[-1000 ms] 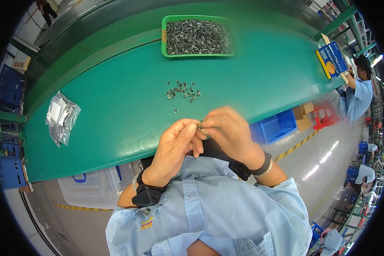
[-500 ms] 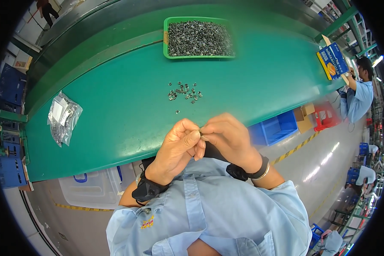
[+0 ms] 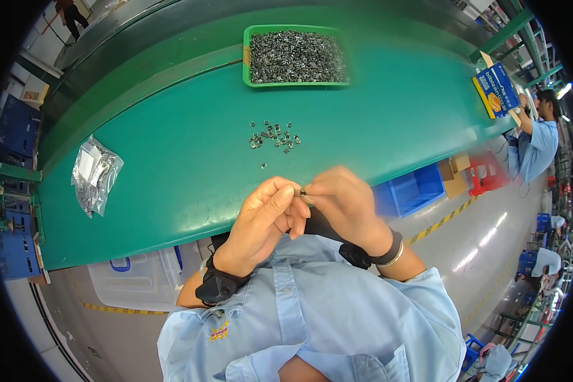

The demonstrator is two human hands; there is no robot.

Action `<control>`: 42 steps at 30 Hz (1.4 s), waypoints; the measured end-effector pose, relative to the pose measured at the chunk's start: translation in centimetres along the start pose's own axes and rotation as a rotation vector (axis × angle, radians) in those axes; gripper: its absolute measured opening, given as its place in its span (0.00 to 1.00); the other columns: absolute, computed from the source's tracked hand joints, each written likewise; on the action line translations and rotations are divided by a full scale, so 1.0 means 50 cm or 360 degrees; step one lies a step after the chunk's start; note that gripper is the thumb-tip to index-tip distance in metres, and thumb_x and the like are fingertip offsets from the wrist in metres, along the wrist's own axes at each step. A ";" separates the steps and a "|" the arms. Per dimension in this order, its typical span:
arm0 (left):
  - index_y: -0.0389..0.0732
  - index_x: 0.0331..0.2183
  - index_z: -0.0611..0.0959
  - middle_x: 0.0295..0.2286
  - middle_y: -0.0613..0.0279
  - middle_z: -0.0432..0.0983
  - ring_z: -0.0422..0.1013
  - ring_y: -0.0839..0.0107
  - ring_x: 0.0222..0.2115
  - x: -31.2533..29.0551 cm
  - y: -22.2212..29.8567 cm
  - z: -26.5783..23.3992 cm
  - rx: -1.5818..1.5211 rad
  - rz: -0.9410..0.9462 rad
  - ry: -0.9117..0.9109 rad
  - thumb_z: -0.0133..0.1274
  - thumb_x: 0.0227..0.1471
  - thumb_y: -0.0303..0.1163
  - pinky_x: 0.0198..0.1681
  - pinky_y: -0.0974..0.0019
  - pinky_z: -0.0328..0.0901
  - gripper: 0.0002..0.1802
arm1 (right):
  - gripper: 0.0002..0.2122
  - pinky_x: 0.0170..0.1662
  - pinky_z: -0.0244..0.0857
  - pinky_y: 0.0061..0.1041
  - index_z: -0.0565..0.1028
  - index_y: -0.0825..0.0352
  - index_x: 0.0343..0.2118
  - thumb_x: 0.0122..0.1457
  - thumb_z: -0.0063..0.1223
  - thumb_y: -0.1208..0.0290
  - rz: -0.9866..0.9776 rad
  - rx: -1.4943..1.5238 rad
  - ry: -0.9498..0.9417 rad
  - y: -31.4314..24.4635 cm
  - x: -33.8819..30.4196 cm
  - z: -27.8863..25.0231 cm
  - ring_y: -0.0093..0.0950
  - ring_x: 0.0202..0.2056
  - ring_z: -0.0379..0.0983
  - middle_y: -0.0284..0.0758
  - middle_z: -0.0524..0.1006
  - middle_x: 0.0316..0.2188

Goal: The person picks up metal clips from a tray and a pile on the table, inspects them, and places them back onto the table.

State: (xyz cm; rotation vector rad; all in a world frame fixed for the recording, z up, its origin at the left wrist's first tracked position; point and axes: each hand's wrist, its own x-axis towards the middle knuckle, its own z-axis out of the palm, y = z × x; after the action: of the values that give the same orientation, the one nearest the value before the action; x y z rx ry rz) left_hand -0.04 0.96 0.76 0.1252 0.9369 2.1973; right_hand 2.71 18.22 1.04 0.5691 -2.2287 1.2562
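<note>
Above the near edge of the green table, my left hand (image 3: 260, 219) and my right hand (image 3: 347, 205) meet fingertip to fingertip. Pinched between them is a small dark, shiny metal part (image 3: 303, 193), mostly covered by my fingers; its exact kind is too small to make out. Both hands are closed in a pinch, thumb against forefinger. Just beyond them lies a loose scatter of small metal parts (image 3: 275, 135), black and silver. One single part (image 3: 263, 165) sits apart from the scatter, closer to my hands.
A green tray (image 3: 296, 84) heaped with similar parts stands at the far side. On the left lies a clear plastic bag (image 3: 95, 178) of parts. A blue and yellow box (image 3: 498, 90) stands at the right end, beside another person. Blue bins (image 3: 417, 190) are below the table's edge.
My right fingertips have shifted slightly right, so the small part shows more between the hands. The left hand has barely moved.
</note>
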 end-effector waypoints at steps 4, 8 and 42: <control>0.42 0.35 0.71 0.22 0.60 0.73 0.66 0.72 0.17 0.003 -0.024 -0.012 -0.0196 0.0005 -0.0134 0.44 0.59 0.35 0.19 0.69 0.60 0.07 | 0.09 0.30 0.65 0.25 0.73 0.65 0.31 0.47 0.59 0.81 0.0145 0.0225 -0.0039 -0.006 -0.011 0.000 0.30 0.28 0.71 0.34 0.75 0.28; 0.43 0.34 0.71 0.22 0.61 0.72 0.65 0.71 0.17 0.005 -0.030 -0.017 -0.0319 0.0015 -0.0214 0.45 0.59 0.35 0.19 0.67 0.59 0.07 | 0.08 0.29 0.65 0.24 0.73 0.65 0.31 0.48 0.58 0.81 0.0138 0.0257 -0.0080 -0.011 -0.009 0.001 0.29 0.28 0.72 0.34 0.75 0.27; 0.40 0.41 0.70 0.24 0.57 0.71 0.68 0.69 0.18 0.009 0.013 -0.062 -0.0288 -0.0084 -0.0239 0.39 0.61 0.32 0.22 0.65 0.64 0.09 | 0.07 0.35 0.66 0.27 0.74 0.67 0.32 0.53 0.55 0.70 0.0446 -0.0554 -0.0869 0.144 0.212 -0.018 0.29 0.31 0.74 0.36 0.74 0.29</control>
State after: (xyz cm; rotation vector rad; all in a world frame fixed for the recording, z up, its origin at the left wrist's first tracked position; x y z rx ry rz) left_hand -1.82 -0.89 -1.15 0.1753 0.6490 2.1784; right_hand -9.57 21.35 3.26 0.5176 -2.9883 0.8634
